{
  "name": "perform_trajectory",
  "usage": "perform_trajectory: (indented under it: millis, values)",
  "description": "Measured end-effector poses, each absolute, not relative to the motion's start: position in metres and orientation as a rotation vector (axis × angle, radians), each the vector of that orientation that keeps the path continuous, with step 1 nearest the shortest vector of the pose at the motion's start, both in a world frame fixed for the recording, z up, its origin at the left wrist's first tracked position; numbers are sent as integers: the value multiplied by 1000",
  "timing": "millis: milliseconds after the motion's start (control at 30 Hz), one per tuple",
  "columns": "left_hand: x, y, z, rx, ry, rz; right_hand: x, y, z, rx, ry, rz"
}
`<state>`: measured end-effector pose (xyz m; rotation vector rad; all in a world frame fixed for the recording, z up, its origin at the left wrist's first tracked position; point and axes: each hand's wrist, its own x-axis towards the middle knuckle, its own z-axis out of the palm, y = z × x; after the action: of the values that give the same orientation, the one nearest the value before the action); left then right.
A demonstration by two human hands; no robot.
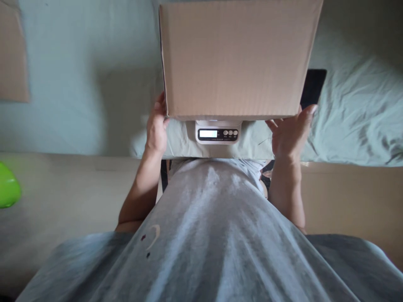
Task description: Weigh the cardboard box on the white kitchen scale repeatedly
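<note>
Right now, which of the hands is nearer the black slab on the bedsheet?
The right hand: its fingertips reach the box corner just below the black slab. The left hand is across the box, at its other corner.

Soft, dim indoor light falls from above and ahead. The cardboard box (239, 58) casts a broad grey shadow on the bed sheet (78, 84) to its left. The scale's display (208, 134) glows white. Edges bend and blur; the shirt (214, 235) looks soft.
</note>
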<state>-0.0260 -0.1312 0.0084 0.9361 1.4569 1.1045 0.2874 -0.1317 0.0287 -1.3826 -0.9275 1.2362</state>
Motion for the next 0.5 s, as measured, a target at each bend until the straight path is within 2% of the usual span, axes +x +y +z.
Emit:
perform_trajectory:
  millis: [233, 500]
  values:
    - [-34, -132, 2, 975, 1420, 1088, 282, -132, 30, -1404, -840, 1265]
    - [-6, -141, 64, 1085, 1310, 1129, 267, -132, 61, -1286, -952, 1186]
